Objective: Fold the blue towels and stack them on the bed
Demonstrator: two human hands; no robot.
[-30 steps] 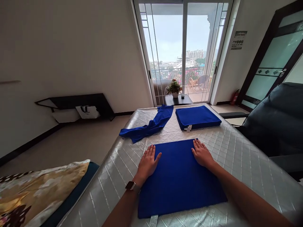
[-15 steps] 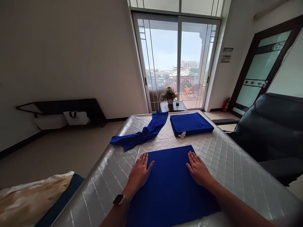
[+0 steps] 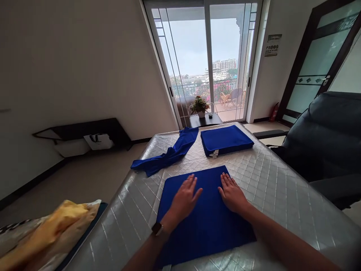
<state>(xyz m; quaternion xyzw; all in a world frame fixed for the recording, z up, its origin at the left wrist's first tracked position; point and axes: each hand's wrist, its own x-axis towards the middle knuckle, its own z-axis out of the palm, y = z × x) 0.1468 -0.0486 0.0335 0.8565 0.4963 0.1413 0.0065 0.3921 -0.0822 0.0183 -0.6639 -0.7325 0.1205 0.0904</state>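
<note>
A folded blue cloth [image 3: 208, 226] lies flat on the quilted silver mattress [image 3: 270, 188] in front of me. My left hand [image 3: 184, 201] rests flat on the cloth's middle, fingers stretched out. My right hand [image 3: 231, 194] lies flat beside it near the cloth's far right part, fingers also extended. Neither hand holds anything. Farther back sits a neatly folded blue cloth stack [image 3: 225, 140], and to its left an unfolded crumpled blue cloth [image 3: 166, 154].
A dark padded chair [image 3: 327, 135] stands at the right. A patterned yellow pillow [image 3: 42, 237] lies at the lower left. Beyond the mattress a small table holds a potted plant [image 3: 199, 107] before glass balcony doors. A low black shelf [image 3: 84, 130] lines the left wall.
My left hand slid rightward from the cloth's left edge onto its middle, closer to my right hand. The view shifted slightly.
</note>
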